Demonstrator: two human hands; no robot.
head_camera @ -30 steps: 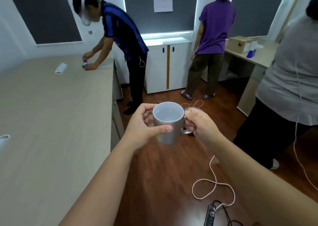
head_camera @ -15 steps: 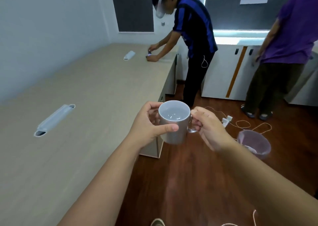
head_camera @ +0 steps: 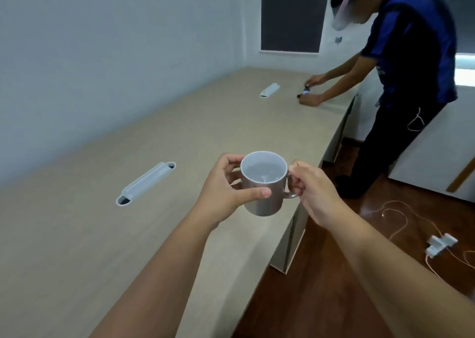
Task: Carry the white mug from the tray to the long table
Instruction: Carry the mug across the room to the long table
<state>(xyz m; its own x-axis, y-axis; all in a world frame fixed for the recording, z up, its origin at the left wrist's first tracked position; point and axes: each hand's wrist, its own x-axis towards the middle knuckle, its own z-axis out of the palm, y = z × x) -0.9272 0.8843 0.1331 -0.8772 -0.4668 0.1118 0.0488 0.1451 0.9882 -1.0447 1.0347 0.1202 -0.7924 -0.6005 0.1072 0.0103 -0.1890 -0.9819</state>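
Note:
I hold the white mug (head_camera: 264, 191) upright in the air with both hands; clear liquid shows inside it. My left hand (head_camera: 226, 188) wraps its body from the left, thumb across the front. My right hand (head_camera: 313, 191) pinches the handle on the right. The mug hangs above the near right edge of the long beige table (head_camera: 128, 235), which runs from the lower left to the far wall. No tray is in view.
Two grey cable-slot covers (head_camera: 146, 183) (head_camera: 269, 94) sit in the tabletop. A person in a blue shirt (head_camera: 411, 62) leans over the table's far end. White cables and a power adapter (head_camera: 440, 244) lie on the wooden floor at right, before a white cabinet (head_camera: 437, 157).
The view has swung left and closer to the long table. The mug, first over the wooden floor, now hangs over the table's edge. Both hands keep the same hold.

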